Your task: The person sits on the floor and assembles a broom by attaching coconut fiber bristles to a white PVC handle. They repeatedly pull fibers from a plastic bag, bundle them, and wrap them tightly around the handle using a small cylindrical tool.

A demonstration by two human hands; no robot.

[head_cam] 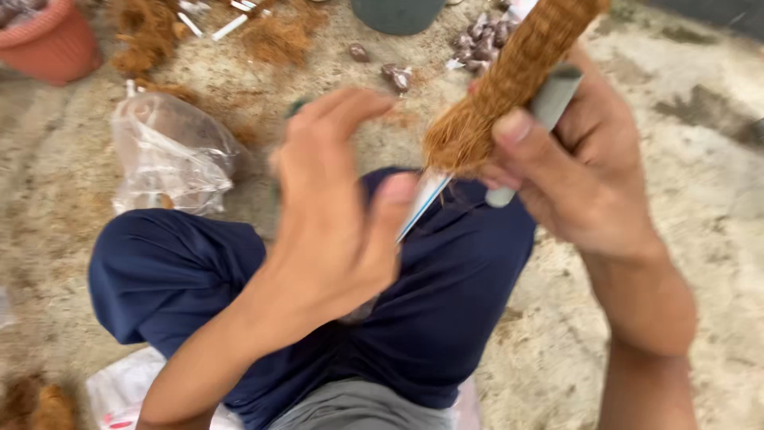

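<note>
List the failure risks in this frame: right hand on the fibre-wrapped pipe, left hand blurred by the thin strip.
1. The right hand pinches the fibre-wrapped pipe near its lower end only, and it sticks out tilted, so it could twist or slip.
2. The fibre end looks frayed; loose strands may shed or unwind.
3. The left hand is motion-blurred close to the thin pale strip, so it might lose the strip or snag the fibres.

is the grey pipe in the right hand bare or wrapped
Mostly wrapped: brown coconut fibre covers the grey pipe held by the right hand; only one side strip shows bare.
</note>
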